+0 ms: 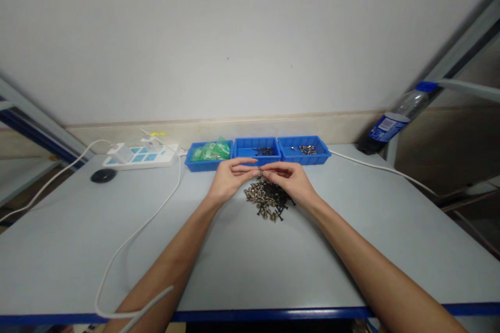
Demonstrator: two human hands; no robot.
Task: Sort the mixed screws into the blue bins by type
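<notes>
A heap of mixed screws, some brassy and some black, lies on the grey table. Over its far edge, my left hand and my right hand meet at the fingertips. Both pinch small screws between thumb and fingers; their exact number is too small to make out. Just beyond the hands stand three blue trays in a row. The left tray holds a green plastic bag, the middle tray dark screws, and the right tray brassy screws.
At the left are a white power strip with plugs and a round black object. A white cable runs down the table to my left forearm. A bottle of dark drink leans at the back right by a metal frame.
</notes>
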